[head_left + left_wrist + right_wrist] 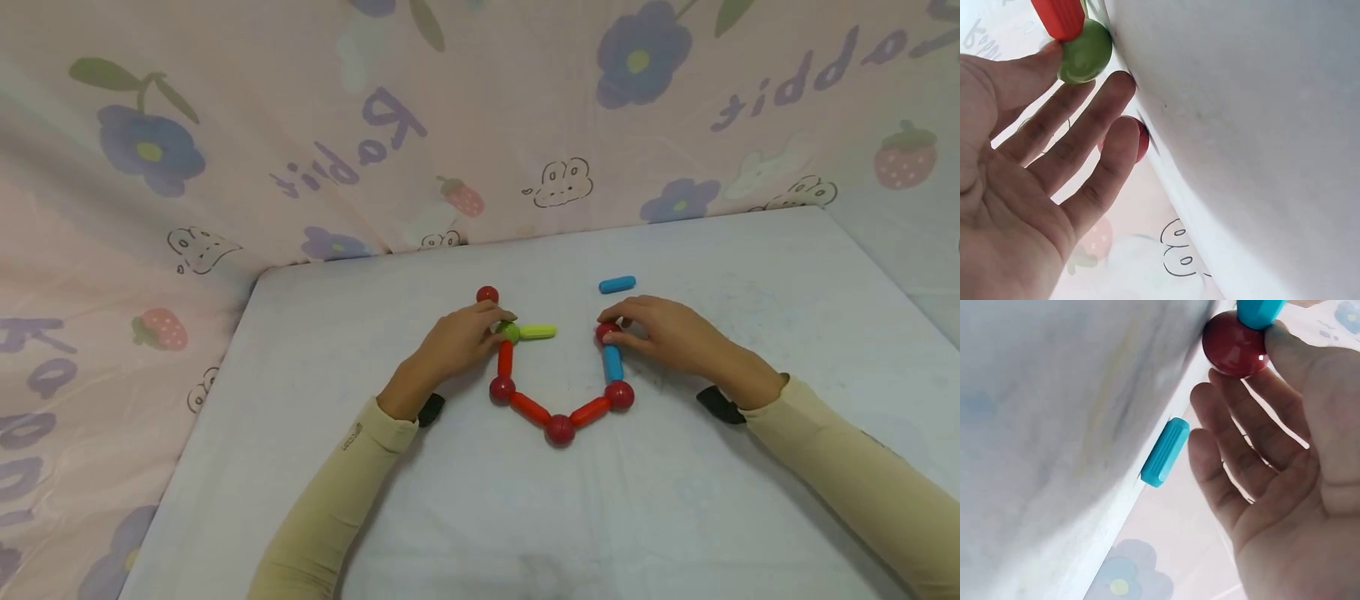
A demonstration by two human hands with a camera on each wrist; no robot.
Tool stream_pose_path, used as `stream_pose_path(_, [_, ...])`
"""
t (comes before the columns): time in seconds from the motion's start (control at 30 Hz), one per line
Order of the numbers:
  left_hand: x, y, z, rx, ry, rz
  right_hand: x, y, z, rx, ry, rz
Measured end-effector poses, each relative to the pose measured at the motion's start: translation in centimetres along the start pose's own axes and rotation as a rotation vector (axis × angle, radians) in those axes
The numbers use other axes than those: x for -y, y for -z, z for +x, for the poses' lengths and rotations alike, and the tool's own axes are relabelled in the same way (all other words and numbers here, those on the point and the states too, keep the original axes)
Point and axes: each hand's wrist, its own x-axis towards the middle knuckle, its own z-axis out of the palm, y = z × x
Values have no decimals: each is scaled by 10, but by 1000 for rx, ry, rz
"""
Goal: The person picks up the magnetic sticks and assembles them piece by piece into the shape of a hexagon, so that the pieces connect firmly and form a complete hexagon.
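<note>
A chain of balls and short rods lies on the table in a U shape. My left hand [461,342] pinches the green ball [1091,56] at the chain's left end between thumb and fingers. From that ball a yellow-green rod [538,331] points right, and a red rod [505,360] runs down to a red ball [502,389]. At the other end my right hand [671,332] pinches a red ball [1232,345] joined to a blue rod [612,363]. Two more red rods link the red balls along the bottom, around the lowest red ball [559,430].
Beyond my right hand lies a separate blue rod [617,284]. Another red ball [487,295] sits just behind my left fingers. The white table [420,517] ends at a printed curtain [487,108] at the back and left.
</note>
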Motion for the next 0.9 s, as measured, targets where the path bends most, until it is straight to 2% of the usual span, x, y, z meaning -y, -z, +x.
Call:
stream_pose_path(0.47, [4,4,-14,15,-16,-108,2,1,16,60,4,48])
stream_pose_path(0.63, [4,4,-19,5,-23,-76,2,0,20,64,11,62])
stream_pose_path(0.9, [6,3,-27,-13,9,-34,9,-2,26,72,49,86])
